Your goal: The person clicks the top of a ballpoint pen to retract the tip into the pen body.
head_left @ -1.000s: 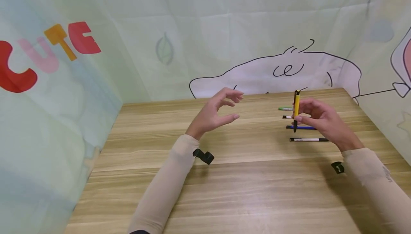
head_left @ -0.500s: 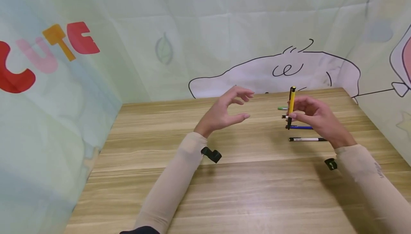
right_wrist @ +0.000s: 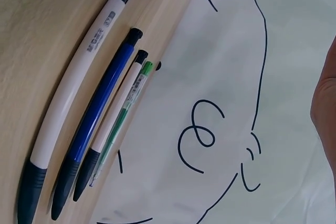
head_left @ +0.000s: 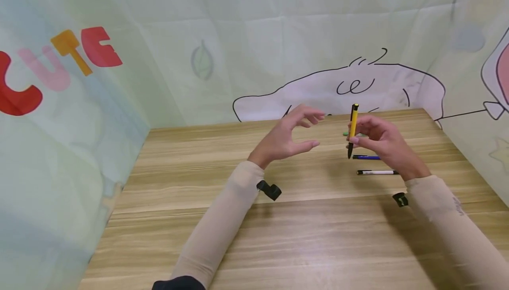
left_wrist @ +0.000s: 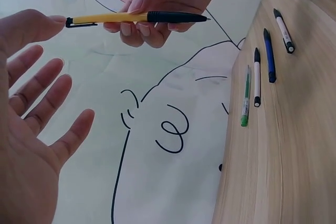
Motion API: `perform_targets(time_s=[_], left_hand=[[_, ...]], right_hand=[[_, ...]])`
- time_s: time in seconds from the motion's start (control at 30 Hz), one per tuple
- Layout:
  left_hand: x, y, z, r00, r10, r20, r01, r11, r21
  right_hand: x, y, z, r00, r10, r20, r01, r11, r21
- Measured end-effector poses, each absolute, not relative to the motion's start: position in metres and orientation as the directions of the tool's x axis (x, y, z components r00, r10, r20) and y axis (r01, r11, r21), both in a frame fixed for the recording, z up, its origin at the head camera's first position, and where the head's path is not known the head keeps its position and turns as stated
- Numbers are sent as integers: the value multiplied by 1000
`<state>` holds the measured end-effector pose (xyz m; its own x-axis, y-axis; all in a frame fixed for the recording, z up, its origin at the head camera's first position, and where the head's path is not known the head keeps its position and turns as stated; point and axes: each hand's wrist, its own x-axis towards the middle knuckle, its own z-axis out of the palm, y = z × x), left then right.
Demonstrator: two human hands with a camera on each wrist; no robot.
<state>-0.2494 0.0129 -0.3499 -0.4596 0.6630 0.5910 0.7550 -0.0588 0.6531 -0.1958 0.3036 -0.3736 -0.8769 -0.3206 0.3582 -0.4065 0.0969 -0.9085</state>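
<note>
My right hand [head_left: 383,142] pinches a yellow ballpoint pen [head_left: 353,124] between thumb and fingers, above the table. The pen stands nearly upright in the head view, its black tip down and the black button end up. My left hand [head_left: 284,139] is held up to the left of it, fingers apart and thumb extended, holding nothing. A gap separates that hand from the pen in the head view. Below the right hand lie a blue pen [head_left: 366,157] and a white pen [head_left: 377,172]. The left wrist view also shows a thinner white pen [left_wrist: 257,80] and a green pen [left_wrist: 245,98].
The four-sided wooden table [head_left: 238,228] meets a printed cloth backdrop [head_left: 246,51] at its back and sides. Several pens lie roughly parallel in a row at the table's right. Black wrist mounts [head_left: 269,190] hang by both sleeves.
My right hand has carried the yellow pen a little left and up. My left hand has moved right, narrowing the space between the hands. The pens on the table stay put.
</note>
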Motion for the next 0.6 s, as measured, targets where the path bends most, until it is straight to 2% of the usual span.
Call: perform_targets(time_s=[0.2, 0.6], left_hand=[[-248, 21, -344, -443, 674, 591, 775, -44, 630], [-256, 35, -348, -373, 660, 653, 839, -61, 541]], right_hand=[[-197, 299, -372, -872, -330, 362, -397, 42, -917], [-202, 292, -372, -867, -332, 372, -388, -19, -921]])
